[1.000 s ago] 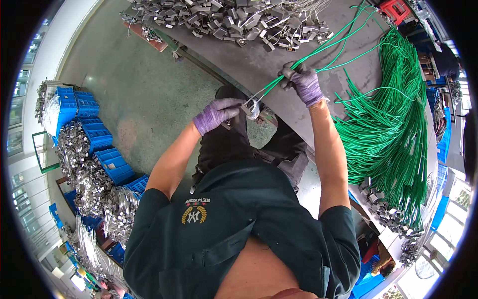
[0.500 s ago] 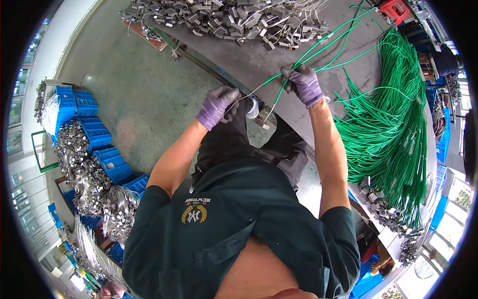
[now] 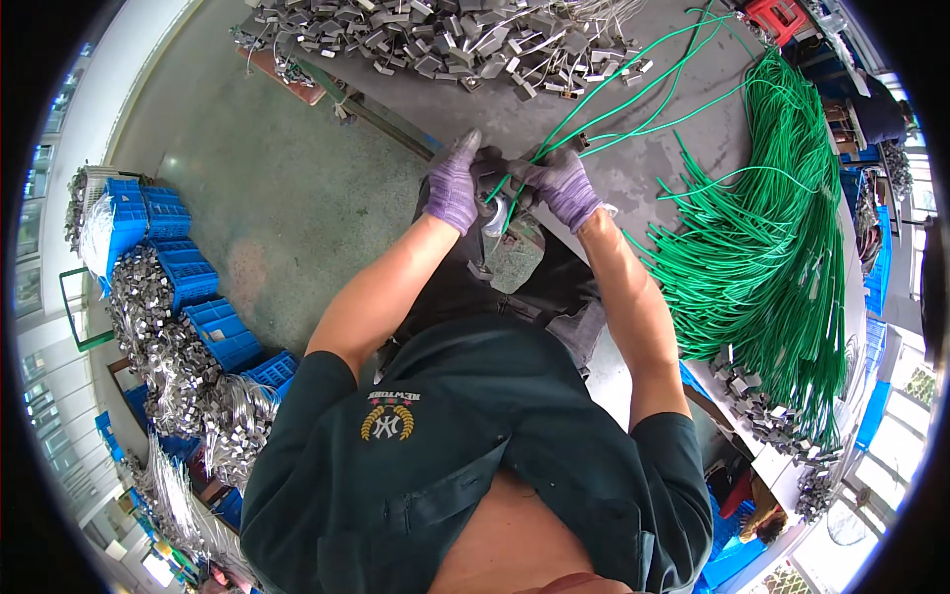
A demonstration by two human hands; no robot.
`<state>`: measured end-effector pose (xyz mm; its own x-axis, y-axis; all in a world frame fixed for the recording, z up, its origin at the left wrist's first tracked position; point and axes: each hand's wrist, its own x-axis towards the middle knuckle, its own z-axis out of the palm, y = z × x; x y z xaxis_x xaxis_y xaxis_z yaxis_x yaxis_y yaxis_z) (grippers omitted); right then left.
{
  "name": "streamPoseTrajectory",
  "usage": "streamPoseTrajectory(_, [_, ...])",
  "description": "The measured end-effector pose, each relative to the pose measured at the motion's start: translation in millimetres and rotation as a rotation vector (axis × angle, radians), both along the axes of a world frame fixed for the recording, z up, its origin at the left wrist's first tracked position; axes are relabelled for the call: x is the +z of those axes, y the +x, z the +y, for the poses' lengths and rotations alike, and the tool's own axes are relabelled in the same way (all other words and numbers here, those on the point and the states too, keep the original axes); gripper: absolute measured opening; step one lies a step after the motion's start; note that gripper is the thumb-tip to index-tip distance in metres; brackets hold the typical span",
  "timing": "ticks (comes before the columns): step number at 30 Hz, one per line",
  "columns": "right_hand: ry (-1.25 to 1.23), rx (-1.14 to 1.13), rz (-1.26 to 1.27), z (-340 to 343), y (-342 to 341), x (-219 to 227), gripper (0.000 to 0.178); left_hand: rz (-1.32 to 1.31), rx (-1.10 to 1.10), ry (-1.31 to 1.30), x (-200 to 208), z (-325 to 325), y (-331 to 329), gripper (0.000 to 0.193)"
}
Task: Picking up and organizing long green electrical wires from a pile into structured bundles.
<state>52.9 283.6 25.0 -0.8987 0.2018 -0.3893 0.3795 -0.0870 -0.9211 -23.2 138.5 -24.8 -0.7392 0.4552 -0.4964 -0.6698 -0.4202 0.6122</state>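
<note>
My left hand [image 3: 453, 186], in a purple glove with grey fingertips, is closed at the near ends of the long green cables [image 3: 584, 107]. Its fingers almost meet those of my right hand [image 3: 560, 186], gloved alike and closed round the same cables. From there the strands run up and right across the dark table [image 3: 633, 183]. Short green ends poke out below my fingers. A small dark metal piece [image 3: 582, 143] shows beside my right fingertips. The exact finger hold on each strand is partly hidden.
A thick bundle of green cables [image 3: 762, 218] spreads over the table's right side. Grey metal boxes with wires [image 3: 445, 45] are heaped at the far edge. Blue crates [image 3: 223, 332] and more metal parts [image 3: 148, 297] stand at left. A red stool [image 3: 775, 18] is at far right.
My left hand has moved right and up, my right hand left and slightly down, so they now nearly touch. The thin grey wire that stretched between them no longer shows.
</note>
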Motion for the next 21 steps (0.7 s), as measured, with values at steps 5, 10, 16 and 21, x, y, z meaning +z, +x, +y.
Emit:
streamPoseTrajectory(5, [-0.066,-0.036,-0.008,17,-4,-4,0.02,0.275,-0.161,0.051,8,6,5,0.04])
streamPoseTrajectory(10, [-0.269,-0.183,0.039,40,-8,-12,0.022,0.93,-0.556,-0.205,-6,-25,6,0.052])
streamPoseTrajectory(16, [-0.291,-0.22,0.055,35,-8,-11,0.021,0.497,-0.509,0.048,13,-30,25,0.062])
streamPoseTrajectory(21, [-0.343,-0.206,0.139,31,-7,-18,0.019,0.398,-0.133,0.057,-6,-21,32,0.037])
